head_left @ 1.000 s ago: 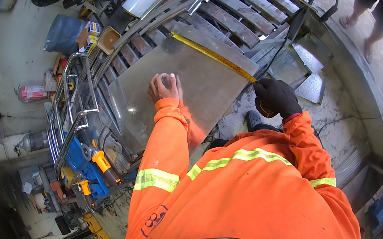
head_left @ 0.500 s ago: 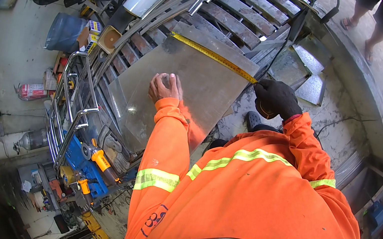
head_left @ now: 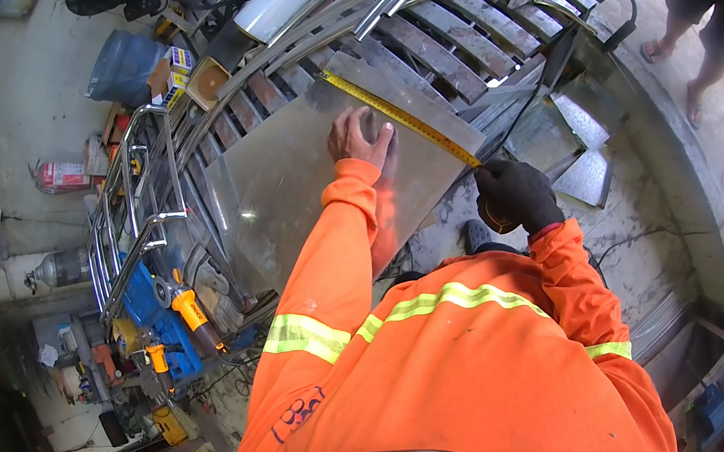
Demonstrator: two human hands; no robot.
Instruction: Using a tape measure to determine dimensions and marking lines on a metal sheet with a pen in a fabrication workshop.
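Observation:
A bare steel sheet (head_left: pixel 290 195) lies tilted on a rack of rusty bars. Along its far edge runs the yellow blade of a tape measure (head_left: pixel 399 117). My left hand (head_left: pixel 359 138), bare, rests flat on the sheet just below the blade with its fingers spread and nothing in it. At the sheet's right corner my right hand (head_left: pixel 516 194), in a black glove, grips the tape measure's case, from which the blade is pulled out. Orange sleeves with reflective bands cover both arms.
Steel offcuts (head_left: pixel 584 158) lie on the concrete at right, with a black cable running past them. A chrome tube frame (head_left: pixel 134 217), blue and yellow power tools (head_left: pixel 172 328) and a red extinguisher (head_left: pixel 59 175) are at left. Another person's feet (head_left: pixel 696 62) stand at the top right.
My left hand has slid up and to the right across the sheet, closer to the tape blade. The right hand and the blade have stayed almost in place.

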